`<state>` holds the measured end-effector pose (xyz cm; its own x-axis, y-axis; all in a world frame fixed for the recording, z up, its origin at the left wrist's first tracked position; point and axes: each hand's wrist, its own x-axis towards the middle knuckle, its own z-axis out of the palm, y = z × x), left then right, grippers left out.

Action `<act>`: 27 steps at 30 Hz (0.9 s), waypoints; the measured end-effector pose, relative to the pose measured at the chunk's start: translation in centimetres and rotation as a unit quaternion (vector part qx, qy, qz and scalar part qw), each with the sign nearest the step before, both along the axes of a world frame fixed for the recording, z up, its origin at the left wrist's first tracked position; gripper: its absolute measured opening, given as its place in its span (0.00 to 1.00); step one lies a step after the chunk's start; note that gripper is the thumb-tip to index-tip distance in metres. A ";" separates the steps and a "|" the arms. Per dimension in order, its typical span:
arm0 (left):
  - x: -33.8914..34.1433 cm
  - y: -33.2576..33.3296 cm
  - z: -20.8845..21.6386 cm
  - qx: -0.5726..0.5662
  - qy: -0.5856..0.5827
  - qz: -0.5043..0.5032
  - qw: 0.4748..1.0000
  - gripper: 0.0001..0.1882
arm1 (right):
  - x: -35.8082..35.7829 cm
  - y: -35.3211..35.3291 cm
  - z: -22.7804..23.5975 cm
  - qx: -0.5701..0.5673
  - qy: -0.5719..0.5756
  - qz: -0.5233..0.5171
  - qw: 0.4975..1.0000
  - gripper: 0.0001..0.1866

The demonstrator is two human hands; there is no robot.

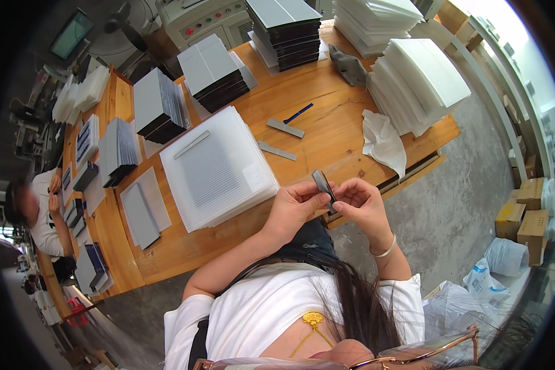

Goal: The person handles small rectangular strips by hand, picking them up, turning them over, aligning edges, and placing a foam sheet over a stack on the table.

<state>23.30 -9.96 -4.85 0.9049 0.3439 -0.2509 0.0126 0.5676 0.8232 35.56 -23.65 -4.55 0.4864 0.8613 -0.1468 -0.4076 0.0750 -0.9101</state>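
Observation:
My left hand (298, 208) and my right hand (359, 205) are close together at the table's front edge. Between them is a narrow, dark grey strip (322, 182), pinched by the fingertips of both and held roughly upright. Its lower part is partly covered by fingers. Left of my hands lies a stack of translucent plastic sheets (262, 161) with a thin grey strip (192, 144) on top. Beyond my hands, two more grey strips (285, 128) rest on the wood, beside a slim blue pen-like tool (299, 113).
The wooden table (327, 148) carries several stacks of grey-topped dark panels (211, 65) and tall piles of white sheets (422, 74). A crumpled white sheet (383, 140) and a grey cloth (348, 65) lie at the right. A co-worker (46, 213) is at the far left. Cardboard boxes (532, 228) stand right.

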 end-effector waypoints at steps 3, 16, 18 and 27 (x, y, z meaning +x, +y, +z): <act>0.0 0.1 -0.9 -0.042 0.013 0.009 0.999 0.15 | 0.6 -0.2 0.0 -0.001 -0.028 -0.014 1.000 0.13; -0.3 0.1 -0.8 -0.060 0.057 -0.005 0.997 0.15 | 3.7 0.8 0.4 -0.205 -0.618 -0.105 0.752 0.10; -0.3 -0.1 -0.8 -0.058 0.052 -0.001 0.997 0.15 | 3.5 0.8 0.8 -0.177 -0.634 -0.134 0.741 0.11; 0.1 -1.1 -0.6 0.132 -0.073 0.070 0.986 0.13 | -0.5 -1.7 -0.3 -0.046 -0.094 -0.107 0.989 0.14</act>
<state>23.40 -11.08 -5.44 0.8634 0.5045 -0.0070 -0.1799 0.3209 0.9299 35.02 -25.30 -4.87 0.6819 0.7230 -0.1103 -0.2148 0.0538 -0.9752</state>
